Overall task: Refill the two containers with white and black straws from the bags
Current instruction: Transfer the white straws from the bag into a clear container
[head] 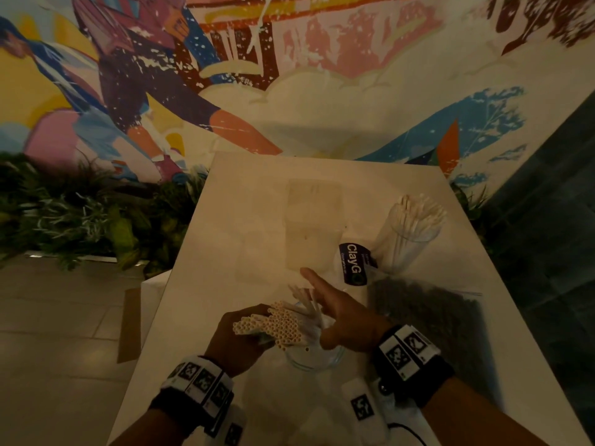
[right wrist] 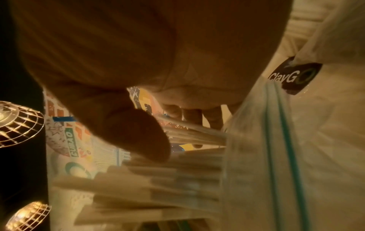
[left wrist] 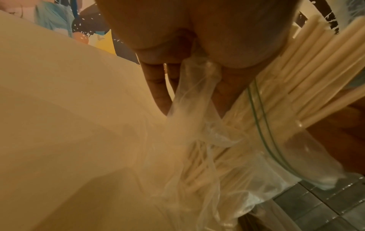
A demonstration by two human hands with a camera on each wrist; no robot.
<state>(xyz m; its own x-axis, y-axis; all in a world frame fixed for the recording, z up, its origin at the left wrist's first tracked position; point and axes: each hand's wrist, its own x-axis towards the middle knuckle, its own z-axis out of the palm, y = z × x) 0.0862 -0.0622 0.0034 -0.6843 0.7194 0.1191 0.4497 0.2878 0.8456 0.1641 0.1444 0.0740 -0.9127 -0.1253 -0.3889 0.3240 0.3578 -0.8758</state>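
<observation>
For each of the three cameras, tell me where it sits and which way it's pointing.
Head: looks down at the table; left hand grips white straws, right hand open.
Left wrist: looks along fingers at plastic bag.
Right wrist: looks past thumb at straws.
All three share the straws.

Bare forearms — black wrist bands [head: 415, 365] with white square-code tags, thin black cable [head: 409, 429] at right.
</observation>
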